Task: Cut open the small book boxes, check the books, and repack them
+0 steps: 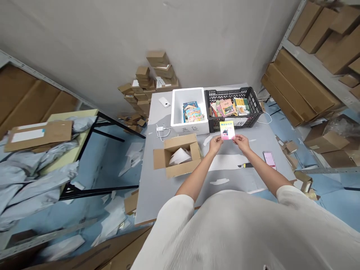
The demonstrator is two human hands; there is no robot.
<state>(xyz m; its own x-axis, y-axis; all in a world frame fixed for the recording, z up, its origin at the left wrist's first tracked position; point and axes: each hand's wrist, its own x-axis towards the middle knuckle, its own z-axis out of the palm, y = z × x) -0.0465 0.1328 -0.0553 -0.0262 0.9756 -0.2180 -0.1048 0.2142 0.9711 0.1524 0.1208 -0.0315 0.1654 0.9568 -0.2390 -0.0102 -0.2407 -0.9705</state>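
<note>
A small book (227, 130) with a yellow, white and pink cover is held up between both hands, in front of the black crate. My left hand (215, 144) pinches its lower left corner, and my right hand (242, 142) grips the lower right corner. The black crate (234, 122) holds several colourful books. Beside it on the left, a white foam box (189, 129) contains more books. An open cardboard box (180, 171) with white paper inside stands left of my left hand. Below my right hand lies a yellow and black cutter (247, 165).
A pink pad (269, 159) lies at the table's right side, a white phone (164, 102) at the back left. Near the foam box is a charger (161, 128) with cable. Cardboard boxes are stacked behind the table (152, 187); shelves (317, 56) stand right.
</note>
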